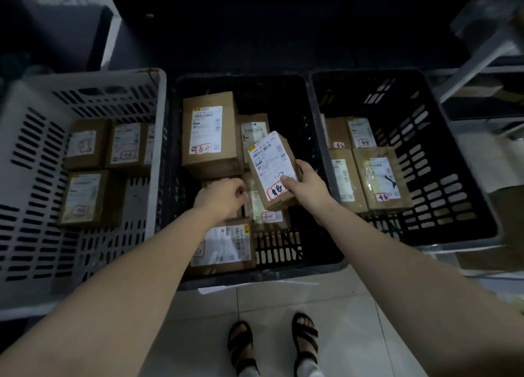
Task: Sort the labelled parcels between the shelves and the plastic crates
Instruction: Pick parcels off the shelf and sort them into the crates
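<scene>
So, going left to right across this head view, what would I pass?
Pale grey crate → left hand → held parcel → right hand gripping it → right black crate.

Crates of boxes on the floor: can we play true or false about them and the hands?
1. The right hand holds a small brown cardboard parcel with a white label. True.
2. All three slotted plastic crates are black. False: the left crate is pale grey; the middle crate and right crate are black.
3. The right crate is empty. False: four brown cardboard parcels lie in it.
4. The person wears black sandals. True.
</scene>
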